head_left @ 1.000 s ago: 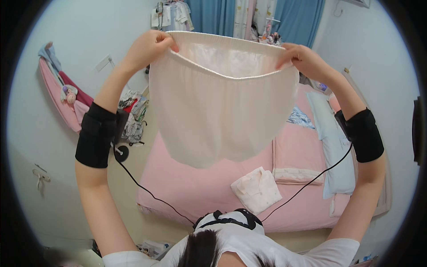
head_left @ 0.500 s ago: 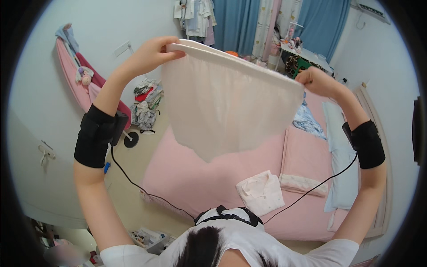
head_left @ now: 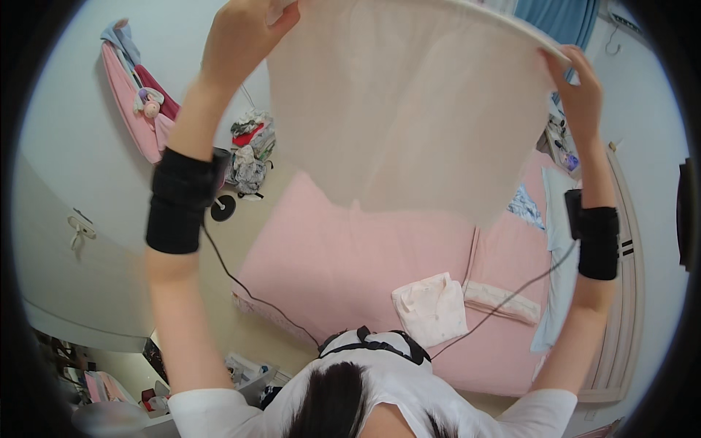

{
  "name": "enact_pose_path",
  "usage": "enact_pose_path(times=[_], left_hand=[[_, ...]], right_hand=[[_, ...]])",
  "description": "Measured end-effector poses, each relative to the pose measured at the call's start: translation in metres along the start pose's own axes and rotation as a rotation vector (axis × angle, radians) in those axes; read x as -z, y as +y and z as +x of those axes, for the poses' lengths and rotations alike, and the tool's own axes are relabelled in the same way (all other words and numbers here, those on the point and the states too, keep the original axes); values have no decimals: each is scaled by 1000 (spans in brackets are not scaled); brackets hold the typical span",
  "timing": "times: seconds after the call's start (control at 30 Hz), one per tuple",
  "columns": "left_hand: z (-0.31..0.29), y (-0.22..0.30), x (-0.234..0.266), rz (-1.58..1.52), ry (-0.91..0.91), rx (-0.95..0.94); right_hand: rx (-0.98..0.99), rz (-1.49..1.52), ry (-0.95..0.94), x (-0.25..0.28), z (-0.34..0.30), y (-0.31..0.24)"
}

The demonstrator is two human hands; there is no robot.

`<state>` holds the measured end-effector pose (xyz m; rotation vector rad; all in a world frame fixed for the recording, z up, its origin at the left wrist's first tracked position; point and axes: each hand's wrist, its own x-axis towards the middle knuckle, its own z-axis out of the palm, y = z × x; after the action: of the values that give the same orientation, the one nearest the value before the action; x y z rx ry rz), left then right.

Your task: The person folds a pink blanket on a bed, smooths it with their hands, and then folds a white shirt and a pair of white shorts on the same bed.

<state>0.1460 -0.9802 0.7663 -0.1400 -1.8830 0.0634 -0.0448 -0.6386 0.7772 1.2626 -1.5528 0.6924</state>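
Observation:
A thin white garment (head_left: 409, 109) with a thick banded top edge hangs spread out in front of me, above the bed. My left hand (head_left: 244, 44) pinches one end of the band near the top of the view. The other end is pinched by my right hand (head_left: 579, 87), fingers closed over the band. Its lower edge falls loose and uneven; whether it is a skirt or trousers I cannot tell. Below it, a folded white button-up top (head_left: 431, 310) lies on the pink bed (head_left: 328, 255).
Folded pink bedding (head_left: 500, 252) and a light blue pillow (head_left: 558, 270) lie at the bed's right. A clothes heap (head_left: 252, 153) stands at the far left, near a black round stand base (head_left: 223, 208). Black cables (head_left: 255, 298) run from my arm bands.
Both hands have risen, carrying the white garment up and closer to me. My right hand has moved right, and the garment's band is stretched wider.

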Motion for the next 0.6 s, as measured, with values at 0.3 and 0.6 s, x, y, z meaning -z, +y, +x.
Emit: enact_pose_path(times=[0.3, 0.6], left_hand=[[-156, 15, -112, -292, -1039, 213], [-119, 8, -117, -430, -800, 337]], right_hand=[[-404, -135, -1033, -50, -172, 37], [-620, 182, -868, -29, -130, 42]])
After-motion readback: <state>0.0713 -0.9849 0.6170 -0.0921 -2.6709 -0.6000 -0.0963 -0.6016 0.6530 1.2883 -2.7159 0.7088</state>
